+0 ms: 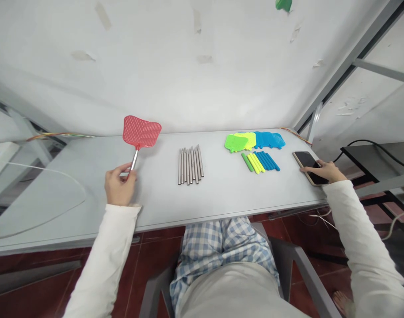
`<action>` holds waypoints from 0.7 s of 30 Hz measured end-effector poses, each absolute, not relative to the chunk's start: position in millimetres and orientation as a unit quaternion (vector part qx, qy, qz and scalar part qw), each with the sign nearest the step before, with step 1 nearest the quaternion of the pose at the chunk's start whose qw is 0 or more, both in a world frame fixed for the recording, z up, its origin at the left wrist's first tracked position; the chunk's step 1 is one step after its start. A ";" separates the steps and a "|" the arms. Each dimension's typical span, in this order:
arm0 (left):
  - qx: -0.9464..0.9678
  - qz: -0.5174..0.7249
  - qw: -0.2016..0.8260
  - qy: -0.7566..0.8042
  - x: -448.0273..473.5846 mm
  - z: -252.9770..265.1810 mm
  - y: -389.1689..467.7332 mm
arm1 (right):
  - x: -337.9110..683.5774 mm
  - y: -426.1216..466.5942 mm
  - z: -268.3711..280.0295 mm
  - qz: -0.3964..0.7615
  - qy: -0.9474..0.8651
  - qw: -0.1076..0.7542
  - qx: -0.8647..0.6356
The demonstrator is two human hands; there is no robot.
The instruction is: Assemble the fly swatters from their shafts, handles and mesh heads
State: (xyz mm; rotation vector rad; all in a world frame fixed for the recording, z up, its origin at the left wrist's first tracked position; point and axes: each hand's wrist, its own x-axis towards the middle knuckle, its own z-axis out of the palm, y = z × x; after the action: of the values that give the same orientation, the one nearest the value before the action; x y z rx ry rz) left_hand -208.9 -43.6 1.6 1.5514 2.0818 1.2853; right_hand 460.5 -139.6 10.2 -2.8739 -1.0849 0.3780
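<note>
A red fly swatter (141, 132) stands tilted up in my left hand (120, 185), whose fingers wrap round its metal and red handle. At the table's right end, my right hand (328, 171) grips the edges of a dark-screened phone (306, 160) that lies on the tabletop. Between my hands is a row of several metal tubes (190, 165). Farther right lie green (235, 143), yellow (250, 140) and blue swatter heads (268, 139), overlapping. In front of them are short handle pieces in green (247, 162), yellow (256, 163) and blue (266, 160).
The grey table (218, 194) runs along a white wall (195, 88) with tape scraps on it. A white cable (84, 194) curves over its left part. Metal frame posts (316, 119) rise at both ends. A dark stand (381, 161) is at the right.
</note>
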 end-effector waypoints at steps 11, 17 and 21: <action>0.523 0.430 0.140 0.723 -210.4 -0.5 -42.8 | 456.0 -143.8 10.1 0.152 -0.365 0.049 -0.917; 0.520 0.432 0.156 0.720 -207.8 2.4 -43.5 | 453.2 -143.5 11.9 0.136 -0.371 0.020 -0.918; 0.543 0.408 0.127 0.722 -209.5 -1.5 -41.9 | 448.4 -145.7 12.2 0.120 -0.370 0.020 -0.921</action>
State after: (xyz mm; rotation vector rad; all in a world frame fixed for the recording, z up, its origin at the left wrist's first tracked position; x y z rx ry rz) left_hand -209.5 -41.9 -1.5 1.5820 2.1030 1.1886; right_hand 448.4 -145.7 12.2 -2.8575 -1.1471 0.3737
